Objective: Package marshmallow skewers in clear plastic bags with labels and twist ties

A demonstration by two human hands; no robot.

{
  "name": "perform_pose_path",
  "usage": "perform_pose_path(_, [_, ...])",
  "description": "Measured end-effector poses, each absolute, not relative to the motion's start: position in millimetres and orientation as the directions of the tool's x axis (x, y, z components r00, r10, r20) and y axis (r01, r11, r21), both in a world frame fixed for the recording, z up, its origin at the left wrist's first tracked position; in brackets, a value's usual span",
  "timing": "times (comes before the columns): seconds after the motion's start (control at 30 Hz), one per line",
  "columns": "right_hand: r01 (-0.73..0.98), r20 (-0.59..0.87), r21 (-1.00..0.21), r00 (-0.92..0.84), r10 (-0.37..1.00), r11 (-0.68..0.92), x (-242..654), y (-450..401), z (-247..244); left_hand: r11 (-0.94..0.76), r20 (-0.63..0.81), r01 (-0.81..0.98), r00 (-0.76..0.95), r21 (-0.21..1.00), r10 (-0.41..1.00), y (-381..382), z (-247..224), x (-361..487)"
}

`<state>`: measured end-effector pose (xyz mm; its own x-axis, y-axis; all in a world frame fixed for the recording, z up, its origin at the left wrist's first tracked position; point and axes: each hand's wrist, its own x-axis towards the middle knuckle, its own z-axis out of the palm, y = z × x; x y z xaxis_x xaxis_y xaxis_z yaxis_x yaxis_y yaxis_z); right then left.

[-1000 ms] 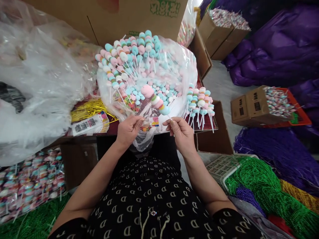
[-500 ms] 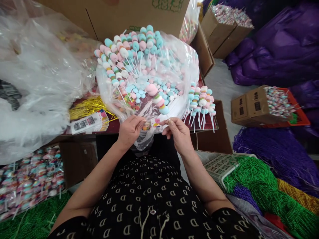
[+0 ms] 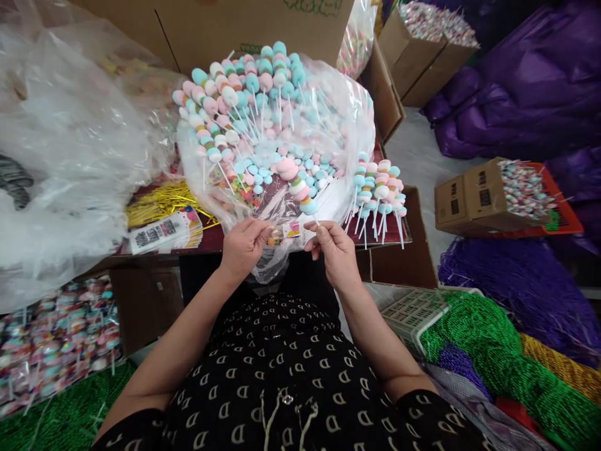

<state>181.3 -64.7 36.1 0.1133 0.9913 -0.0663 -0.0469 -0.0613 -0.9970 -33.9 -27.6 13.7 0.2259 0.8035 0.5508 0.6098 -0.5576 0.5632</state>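
My left hand (image 3: 243, 248) is closed, thumb and forefinger pinching a small clear bag with a colourful printed panel (image 3: 292, 230). My right hand (image 3: 335, 250) is also closed, its fingertips around the white stick of a candy skewer (image 3: 300, 187) of pink, white, green, yellow and blue pieces. That skewer leans up and away over the table, and the bag spans the gap between my hands. Whether the right fingers also touch the bag cannot be made out. Beyond lies a big plastic bag (image 3: 347, 106) with a heap of candy skewers (image 3: 235, 94) and loose candy pieces (image 3: 307, 166).
Finished-looking skewers (image 3: 380, 185) lie at the table's right edge. Gold twist ties (image 3: 169, 203) and a stack of printed bags (image 3: 164, 233) lie left. Cardboard boxes (image 3: 472, 197), a white crate (image 3: 413, 313) and green strands (image 3: 511, 351) stand on the right floor.
The printed panel of the small bag has shifted slightly up and left and shows more plainly. Both hands have barely moved and keep their pinch; the view has shifted a little.
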Motion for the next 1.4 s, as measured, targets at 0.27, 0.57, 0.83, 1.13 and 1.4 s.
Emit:
perform_pose_path(0.27, [-0.107,-0.102,-0.989,0.036,0.994,-0.098,176,-65,35,-0.556,0.540,0.633,0.247,0.538,0.804,-27,13,-36])
perform_pose_path(0.57, [-0.276,-0.243,-0.917,-0.189,0.951,-0.289,165,-65,34,-0.520,0.397,0.495,0.338,0.697,0.853,-29,17,-32])
perform_pose_path(0.83, [-0.253,-0.238,-0.926,-0.185,0.953,-0.281,173,-63,37,-0.206,0.087,0.342,0.333,0.917,0.939,-28,36,-49])
perform_pose_path(1.13, [-0.147,-0.194,-0.968,-0.089,0.977,-0.206,166,-61,43,-0.259,0.176,0.333,0.259,0.907,0.950,-34,30,-38])
perform_pose_path(1.4, [-0.165,-0.170,-0.967,-0.138,0.976,-0.192,156,-54,57,-0.129,0.114,0.244,0.075,0.961,0.991,-36,38,-46])
